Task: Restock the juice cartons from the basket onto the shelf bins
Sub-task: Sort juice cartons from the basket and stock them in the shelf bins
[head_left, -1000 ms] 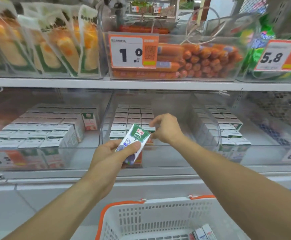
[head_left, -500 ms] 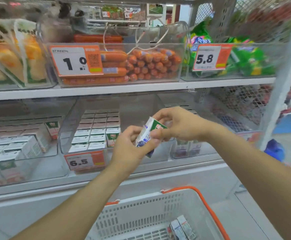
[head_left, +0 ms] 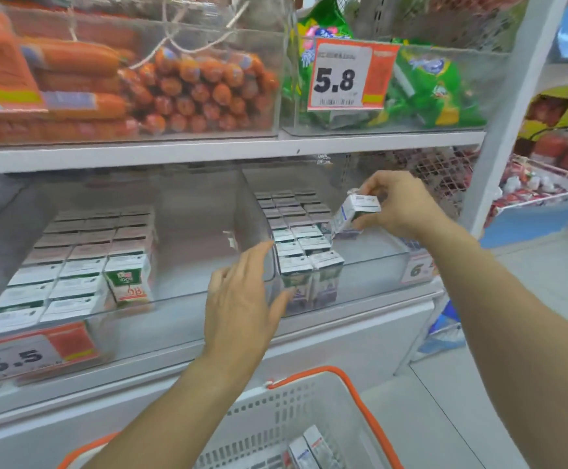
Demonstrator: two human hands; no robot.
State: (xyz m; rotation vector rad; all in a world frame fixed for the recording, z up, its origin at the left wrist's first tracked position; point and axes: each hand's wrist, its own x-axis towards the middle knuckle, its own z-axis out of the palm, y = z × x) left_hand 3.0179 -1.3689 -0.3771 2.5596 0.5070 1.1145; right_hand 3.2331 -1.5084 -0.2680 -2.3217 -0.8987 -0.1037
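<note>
My right hand point(head_left: 395, 206) grips a small white and purple juice carton point(head_left: 351, 213), tilted, just above the right side of the clear right bin point(head_left: 377, 255). That bin holds rows of matching cartons point(head_left: 296, 238) along its left side. My left hand point(head_left: 242, 299) hangs open and holds nothing, in front of the divide between the two bins. The middle bin point(head_left: 191, 258) holds cartons point(head_left: 89, 262) with green and red fronts. Below, the white basket with an orange rim point(head_left: 360, 397) has a few cartons point(head_left: 309, 448) lying in it.
The upper shelf point(head_left: 208, 150) carries bins of orange sausages point(head_left: 191, 93) and green snack bags point(head_left: 428, 93). Price tags read 5.8 point(head_left: 340, 79) and 6.5 point(head_left: 15, 358). A white shelf post point(head_left: 505, 113) stands right; beyond it is a wire basket of goods point(head_left: 546, 184).
The carton passed from my left hand to my right, which carried it right and up over the right bin. My left hand let go and opened. The view swung right.
</note>
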